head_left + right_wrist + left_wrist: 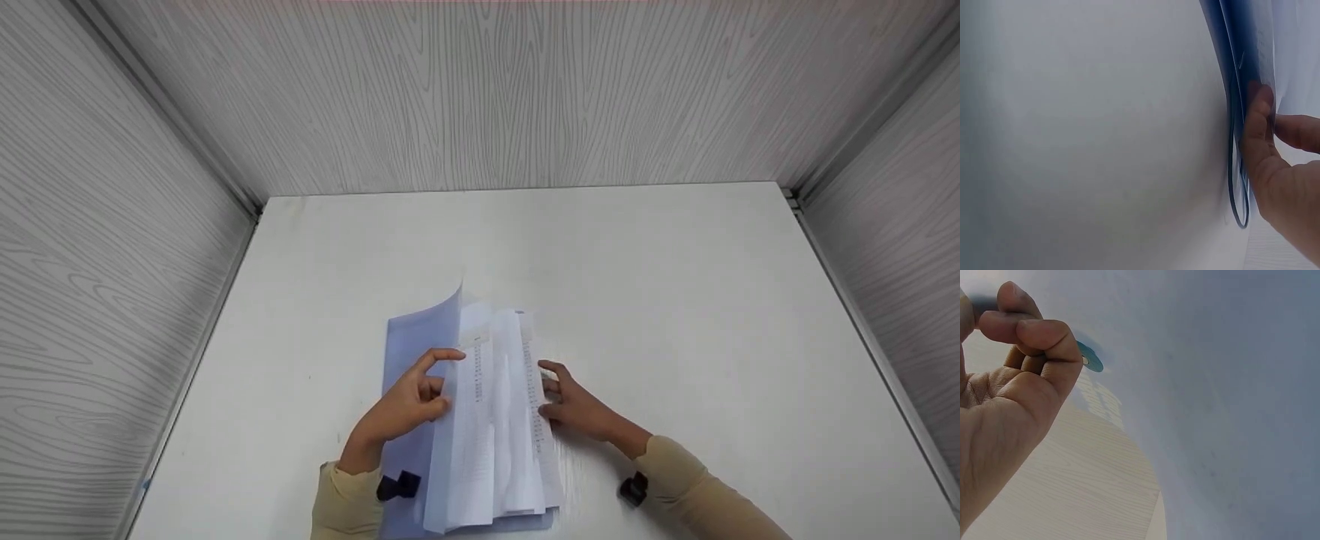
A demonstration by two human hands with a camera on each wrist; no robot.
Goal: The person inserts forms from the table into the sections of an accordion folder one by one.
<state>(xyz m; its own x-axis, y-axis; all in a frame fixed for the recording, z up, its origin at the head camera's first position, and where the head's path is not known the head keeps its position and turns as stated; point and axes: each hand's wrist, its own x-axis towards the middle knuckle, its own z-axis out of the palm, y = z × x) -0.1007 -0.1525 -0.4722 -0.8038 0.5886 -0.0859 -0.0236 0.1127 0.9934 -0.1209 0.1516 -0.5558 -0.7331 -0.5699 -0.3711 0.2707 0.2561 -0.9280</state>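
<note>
A translucent blue plastic folder lies open near the front of the table, its cover raised and bent upward. Inside are several white printed sheets, fanned out in overlapping layers. At the raised cover's edge, my left hand holds the plastic between index finger and thumb. The left wrist view shows a teal round button on the plastic beside the curled fingers. My right hand pinches the right edge of the sheets, thumb on top and fingers beneath. A dark cord loop hangs by the folder's edge in the right wrist view.
The white table extends around the folder. Grey wood-grain panels enclose it at the back, left and right. Black wrist mounts sit near both cuffs.
</note>
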